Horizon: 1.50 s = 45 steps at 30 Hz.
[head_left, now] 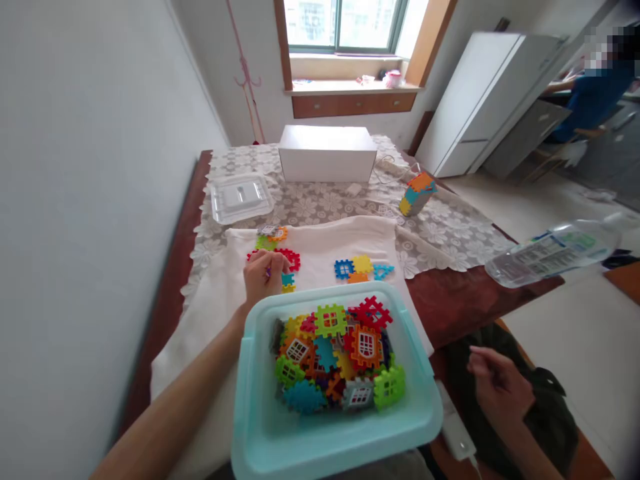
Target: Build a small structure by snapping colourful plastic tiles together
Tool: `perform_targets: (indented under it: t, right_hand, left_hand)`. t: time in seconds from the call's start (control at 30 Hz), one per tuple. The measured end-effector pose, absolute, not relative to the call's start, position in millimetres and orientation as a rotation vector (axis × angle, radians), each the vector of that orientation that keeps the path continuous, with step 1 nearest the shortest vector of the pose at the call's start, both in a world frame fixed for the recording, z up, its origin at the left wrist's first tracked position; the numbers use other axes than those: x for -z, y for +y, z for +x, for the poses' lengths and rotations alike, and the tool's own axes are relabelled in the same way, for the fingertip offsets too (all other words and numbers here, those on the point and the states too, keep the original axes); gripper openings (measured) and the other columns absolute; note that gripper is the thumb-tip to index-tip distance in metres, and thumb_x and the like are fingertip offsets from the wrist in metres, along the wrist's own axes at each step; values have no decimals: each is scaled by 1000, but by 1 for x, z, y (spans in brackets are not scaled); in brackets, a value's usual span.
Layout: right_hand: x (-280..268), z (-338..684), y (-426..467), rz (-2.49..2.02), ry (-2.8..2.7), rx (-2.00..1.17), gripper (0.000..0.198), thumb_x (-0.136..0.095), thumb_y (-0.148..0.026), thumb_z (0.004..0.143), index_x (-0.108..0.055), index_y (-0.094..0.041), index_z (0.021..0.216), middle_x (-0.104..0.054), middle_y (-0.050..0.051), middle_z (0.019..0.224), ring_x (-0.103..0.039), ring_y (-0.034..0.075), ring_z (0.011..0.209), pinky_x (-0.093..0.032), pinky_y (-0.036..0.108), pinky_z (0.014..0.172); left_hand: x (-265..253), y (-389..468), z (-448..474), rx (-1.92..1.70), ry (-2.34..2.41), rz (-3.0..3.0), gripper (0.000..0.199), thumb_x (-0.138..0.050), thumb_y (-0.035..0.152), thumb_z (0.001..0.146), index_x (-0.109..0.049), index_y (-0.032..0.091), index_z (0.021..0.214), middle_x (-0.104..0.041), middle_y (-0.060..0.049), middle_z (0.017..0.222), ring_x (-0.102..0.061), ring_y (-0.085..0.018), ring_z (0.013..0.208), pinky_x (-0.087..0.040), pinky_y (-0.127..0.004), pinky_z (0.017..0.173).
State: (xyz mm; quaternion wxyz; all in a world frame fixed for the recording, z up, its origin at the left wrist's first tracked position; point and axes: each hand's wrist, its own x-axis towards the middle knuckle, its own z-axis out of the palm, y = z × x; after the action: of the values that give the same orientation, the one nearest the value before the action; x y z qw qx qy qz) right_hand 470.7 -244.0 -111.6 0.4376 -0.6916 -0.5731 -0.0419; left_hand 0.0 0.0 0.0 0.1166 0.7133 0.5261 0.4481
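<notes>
A light blue tub [260,427] full of several coloured interlocking plastic tiles [334,357] sits at the near table edge. Just beyond the tub's far left corner, my left hand [263,275] is closed over a small purple piece, on a white cloth [320,243] beside red, green and teal tiles [289,260]. My right hand [497,387] hovers low at the right above my lap, fingers loosely curled, holding nothing. A small group of blue, yellow and orange tiles [361,268] lies on the cloth to the right of my left hand.
A white box [327,155] and a clear lid [240,197] stand at the back of the lace-covered table. A cube built of tiles [417,193] sits at the right. A plastic bottle [550,253] lies at the table's right edge. A person sits far right.
</notes>
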Motion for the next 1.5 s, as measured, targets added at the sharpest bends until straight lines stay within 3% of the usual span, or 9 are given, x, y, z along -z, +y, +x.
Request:
perform_targets:
  t: [0.1, 0.23, 0.37, 0.47, 0.83, 1.03, 1.17, 1.3, 1.5]
  right_hand:
    - [60, 462, -185, -1400, -1709, 69, 19, -74, -28, 104, -80, -32, 121, -85, 9, 104, -83, 31, 93, -71, 48, 87]
    - [20, 431, -87, -1189, -2059, 15, 44, -72, -30, 109, -71, -33, 152, -79, 13, 141, -73, 35, 136, -62, 58, 119]
    - [28, 397, -18, -1160, -2451, -222, 66, -66, -36, 112, -52, -28, 175, -53, 17, 181, -49, 39, 169, -42, 67, 139]
    - [41, 377, 10, -1144, -2624, -359, 70, -60, -38, 115, -42, -27, 182, -39, 15, 191, -33, 39, 179, -26, 71, 146]
    - [47, 304, 58, -1117, -2522, -382, 48, -63, -39, 115, -70, -20, 158, -64, 19, 171, -56, 35, 165, -44, 61, 139]
    - [38, 263, 88, -1084, -2281, -461, 38, -57, -40, 118, -79, -22, 144, -80, 15, 149, -75, 30, 140, -59, 50, 126]
    - [40, 259, 92, -1024, -2281, -463, 43, -59, -45, 118, -77, -22, 150, -80, 16, 151, -76, 35, 140, -58, 58, 126]
    - [41, 266, 88, -908, -2380, -516, 46, -63, -48, 116, -75, -29, 156, -79, 11, 154, -72, 34, 144, -55, 61, 130]
    - [43, 274, 92, -914, -2298, -609, 57, -42, -64, 121, -80, -29, 145, -83, 8, 143, -74, 31, 137, -58, 57, 126]
  left_hand:
    - [-9, -1, -2, -1267, 1564, 2181, 50, -47, 46, 116, -71, 27, 77, -81, -8, 83, -73, -27, 88, -62, -46, 92]
    - [-9, -7, -18, -946, 1496, 2444, 22, -69, 41, 108, -84, 27, 116, -84, -13, 140, -69, -36, 143, -51, -61, 129]
    - [16, -27, -53, -583, 1483, 2544, 47, -72, 36, 107, -74, 37, 154, -57, -8, 181, -35, -44, 178, -21, -75, 146]
    - [32, -39, -71, -430, 1505, 2532, 63, -67, 35, 110, -59, 41, 172, -41, -6, 191, -25, -47, 182, -23, -76, 145]
    - [22, 18, -17, -592, 1580, 2360, 63, -68, 53, 110, -63, 24, 166, -42, -18, 189, -32, -45, 179, -30, -74, 144]
    - [12, 36, -1, -1127, 1604, 2160, 35, -60, 39, 112, -78, 24, 138, -72, -15, 164, -65, -34, 156, -48, -60, 137]
    - [17, 45, -16, -1112, 1754, 2203, 57, -67, 47, 107, -67, 26, 160, -49, -12, 186, -33, -38, 180, -24, -63, 149]
    - [22, 62, -18, -839, 1793, 2056, 80, -65, 54, 108, -43, 28, 180, -26, -10, 197, -14, -41, 185, -18, -66, 149]
    - [4, 96, 0, -646, 1949, 2019, 67, -60, 63, 113, -62, 22, 166, -62, -18, 174, -45, -44, 167, -26, -74, 140]
